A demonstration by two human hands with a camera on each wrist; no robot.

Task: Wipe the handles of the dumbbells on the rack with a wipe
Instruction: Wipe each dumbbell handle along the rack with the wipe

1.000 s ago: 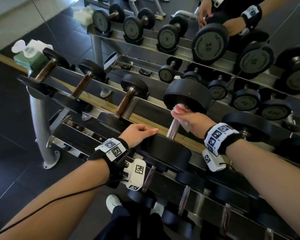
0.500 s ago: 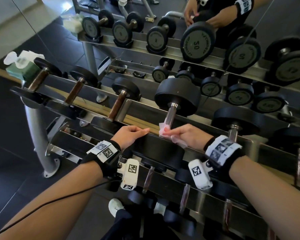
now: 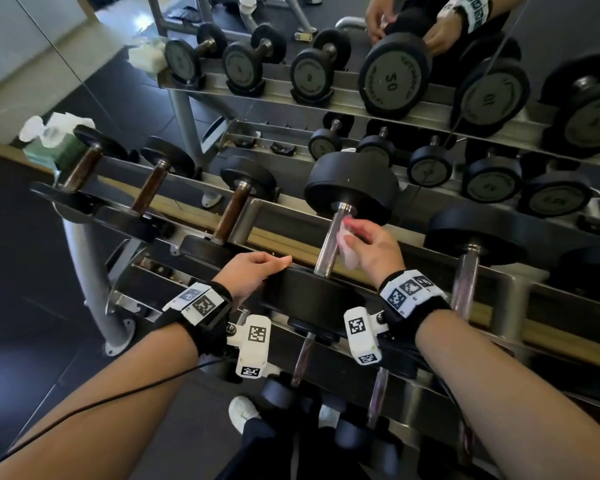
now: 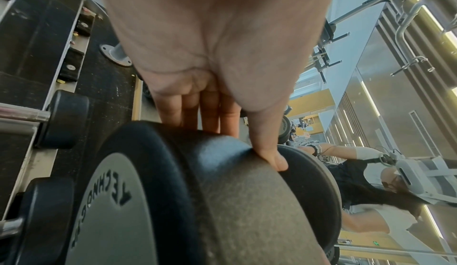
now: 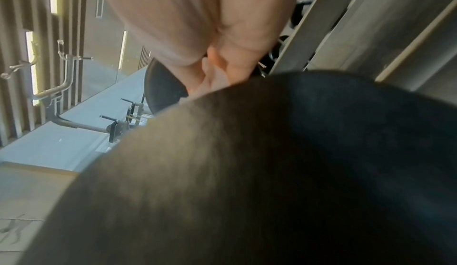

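Observation:
A large black dumbbell lies across the rack's top tier (image 3: 291, 247), its chrome handle (image 3: 329, 247) pointing away from me. My right hand (image 3: 353, 233) pinches a pale wipe (image 3: 352, 260) against the right side of that handle, around its middle to upper part. My left hand (image 3: 274, 263) rests with straight fingers on the dumbbell's near head (image 3: 312, 299). In the left wrist view the left hand (image 4: 215, 116) lies over the same head (image 4: 222, 191), thumb on its rim. The right wrist view is mostly filled by that dark head (image 5: 272, 171), with my right hand (image 5: 222, 70) beyond it.
Three brown-handled dumbbells (image 3: 231, 216) lie to the left on the same tier. A green wipe pack (image 3: 51, 147) stands at the far left end. Another chrome-handled dumbbell (image 3: 465, 275) lies to the right. Smaller dumbbells (image 3: 302, 355) fill the lower tier. A mirror behind repeats the rack.
My right hand slid the wipe from the handle's far end down to its near end, then back up toward the middle. The left hand stayed on the near head.

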